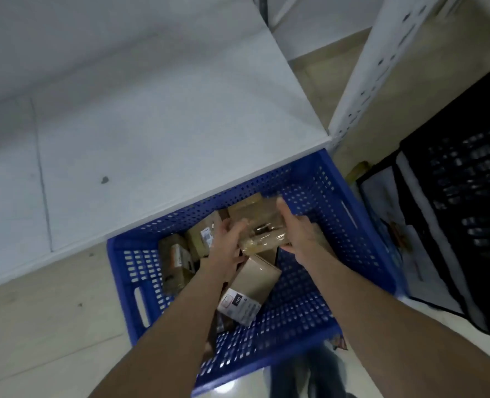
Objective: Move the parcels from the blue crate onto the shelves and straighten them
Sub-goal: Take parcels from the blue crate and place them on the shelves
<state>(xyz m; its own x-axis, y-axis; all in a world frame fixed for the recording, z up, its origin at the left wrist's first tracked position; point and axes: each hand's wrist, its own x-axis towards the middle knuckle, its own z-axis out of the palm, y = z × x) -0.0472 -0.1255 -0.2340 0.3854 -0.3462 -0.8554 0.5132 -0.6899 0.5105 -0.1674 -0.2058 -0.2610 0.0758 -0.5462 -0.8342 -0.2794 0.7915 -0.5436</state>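
Dim, cool, even indoor light with only soft shadows. Motion blur smears the whole frame, most of all around the left hand point(226, 248), the right hand point(298, 237) and the parcel point(264, 231) between them. Wide-angle distortion bends the white shelf point(152, 124) edge. Pale glare sits on the glossy floor point(232, 387) at the bottom

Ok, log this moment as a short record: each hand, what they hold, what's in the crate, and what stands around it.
left hand: grips the left end of the tape-wrapped parcel
right hand: grips its right end
tape-wrapped parcel: held between both hands over the blue crate, blurred
blue crate: on the floor, several cardboard parcels inside
labelled box: tilted in the crate below the hands, white label showing
white shelf: along the crate's far side
black crate: right of the blue one
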